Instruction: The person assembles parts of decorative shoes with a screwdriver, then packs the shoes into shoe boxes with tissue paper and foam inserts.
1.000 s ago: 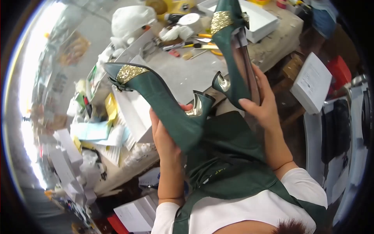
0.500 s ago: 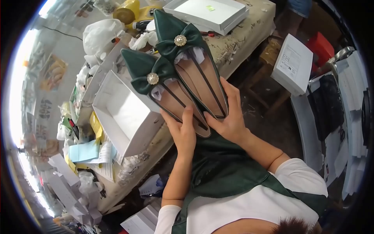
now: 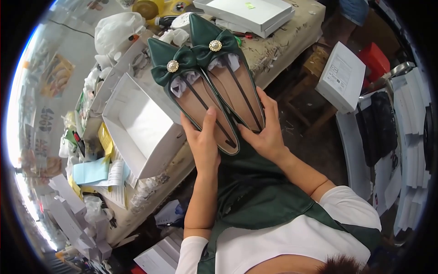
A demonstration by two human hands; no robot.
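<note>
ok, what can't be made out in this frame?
Head view only:
- Soles and heels of left shoe and right shoe: turned away from camera.
- Grip of left hand and right hand: fingers partly under the shoes.
- Label print on side box: too small.
- Clutter near left rim: lens blur.

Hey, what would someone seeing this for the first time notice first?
A pair of green pointed shoes with bows and jewelled buttons, held side by side, insoles up, in the left hand and right hand at the middle of the view. Just left of them, an open white box sits on the cluttered table.
</note>
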